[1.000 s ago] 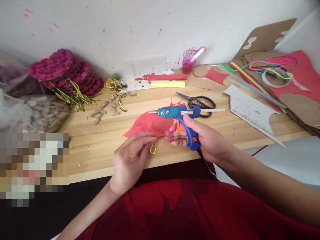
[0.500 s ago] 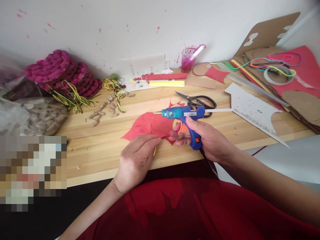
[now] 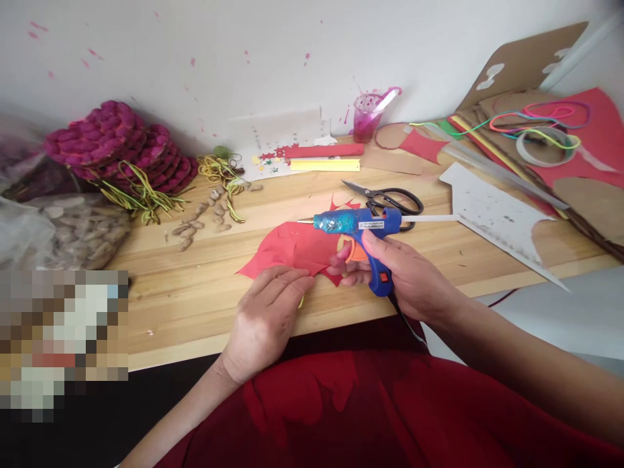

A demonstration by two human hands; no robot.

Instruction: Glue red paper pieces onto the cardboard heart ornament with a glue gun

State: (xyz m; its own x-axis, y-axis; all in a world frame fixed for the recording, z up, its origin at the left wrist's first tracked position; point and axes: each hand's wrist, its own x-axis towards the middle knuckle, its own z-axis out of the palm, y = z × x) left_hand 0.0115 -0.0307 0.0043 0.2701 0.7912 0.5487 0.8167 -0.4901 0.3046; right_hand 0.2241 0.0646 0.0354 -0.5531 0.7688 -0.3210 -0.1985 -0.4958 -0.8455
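Note:
My right hand (image 3: 414, 273) is wrapped round the handle of a blue hot glue gun (image 3: 336, 221), its metal nozzle pointing left. A white glue stick (image 3: 426, 219) sticks out of the back of the gun, and fingers are near the orange trigger (image 3: 357, 249). My left hand (image 3: 268, 312) is closed, fingertips pressed together at the near edge of a piece of red paper (image 3: 283, 247). A bit of something yellow (image 3: 301, 301) shows below those fingers; what they pinch is hidden. Just behind the gun lie black-handled scissors (image 3: 390, 195).
Pistachio-like shells (image 3: 195, 221) and yellow-green yarn (image 3: 219, 169) lie at left, beside stacked magenta coasters (image 3: 102, 140) and a plastic bag (image 3: 97, 227). A stained cup (image 3: 365, 120) stands by the wall. White board (image 3: 492, 214), tape roll (image 3: 546, 146) and cardboard (image 3: 526, 65) are at right.
My left hand has shifted slightly, its fingers flatter over the paper's edge. The glue gun stays almost in place, a few pixels left; the view has moved a little.

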